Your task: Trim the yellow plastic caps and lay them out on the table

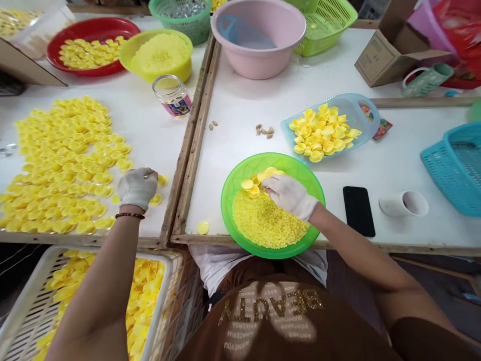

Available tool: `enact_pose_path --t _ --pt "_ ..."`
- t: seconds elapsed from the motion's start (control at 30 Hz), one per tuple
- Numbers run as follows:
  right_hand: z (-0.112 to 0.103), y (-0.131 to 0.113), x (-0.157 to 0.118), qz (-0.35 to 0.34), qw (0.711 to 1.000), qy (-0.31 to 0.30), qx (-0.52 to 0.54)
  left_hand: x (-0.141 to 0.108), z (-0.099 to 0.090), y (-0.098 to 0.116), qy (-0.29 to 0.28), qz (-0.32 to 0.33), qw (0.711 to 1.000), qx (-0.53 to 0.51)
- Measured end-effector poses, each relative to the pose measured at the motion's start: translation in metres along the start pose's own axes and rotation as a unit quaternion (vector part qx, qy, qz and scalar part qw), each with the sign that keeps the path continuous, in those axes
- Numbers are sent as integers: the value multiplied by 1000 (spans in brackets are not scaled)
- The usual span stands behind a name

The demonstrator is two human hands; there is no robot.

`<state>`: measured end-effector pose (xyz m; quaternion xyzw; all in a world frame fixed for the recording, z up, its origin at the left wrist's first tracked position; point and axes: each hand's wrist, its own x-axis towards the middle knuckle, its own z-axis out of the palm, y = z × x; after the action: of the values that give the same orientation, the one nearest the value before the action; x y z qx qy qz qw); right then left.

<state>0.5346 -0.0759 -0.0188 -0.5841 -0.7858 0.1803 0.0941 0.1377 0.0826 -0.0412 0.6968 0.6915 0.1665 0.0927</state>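
Observation:
My left hand [138, 188], in a white fingerless-looking glove, hovers at the right edge of a spread of small yellow plastic cups [71, 155]. Its fingers are curled closed, and whatever they hold is hidden. A green bowl [227, 200] in front of me holds small yellow beads [270, 225], with several yellow cups [253, 186] lying at their far side. My right hand [290, 195], also in a white glove, reaches into this bowl with bent fingers against the cups and beads. What is in its fingertips cannot be made out.
A blue scoop tray [361, 113] of yellow cups lies beyond the bowl. On the right are a phone [358, 210], a white cup [404, 203] and a blue basket [456, 170]. A wooden strip [195, 130] divides the table. A clear jar [173, 98] and a pink basin [259, 62] stand behind.

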Motion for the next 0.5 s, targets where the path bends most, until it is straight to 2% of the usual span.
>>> enact_pose_path --t 0.1,0.13,0.17,0.23,0.3,0.33,0.4,0.47,0.5 --pt "10 -13 27 3 999 -35 7 -20 1 45 34 33 998 -28" --pt "15 -17 34 6 999 -35 10 -31 3 64 32 66 996 -49" --pt "20 -20 38 12 999 -30 14 -43 5 83 22 108 991 -72" --pt "26 -21 41 26 999 -16 19 -70 11 122 -27 237 960 -146" --pt "26 -18 38 32 999 -13 11 -94 18 154 -79 299 932 -188" --pt "23 -16 33 31 999 -16 2 -103 22 167 -102 305 925 -202" --pt "13 -13 22 19 999 -26 -18 -113 29 185 -139 267 924 -236" --pt "4 -11 8 -17 999 -18 -34 -117 35 195 -200 189 915 -296" --pt "2 -10 0 -42 998 -5 -37 -117 38 198 -239 145 900 -334"
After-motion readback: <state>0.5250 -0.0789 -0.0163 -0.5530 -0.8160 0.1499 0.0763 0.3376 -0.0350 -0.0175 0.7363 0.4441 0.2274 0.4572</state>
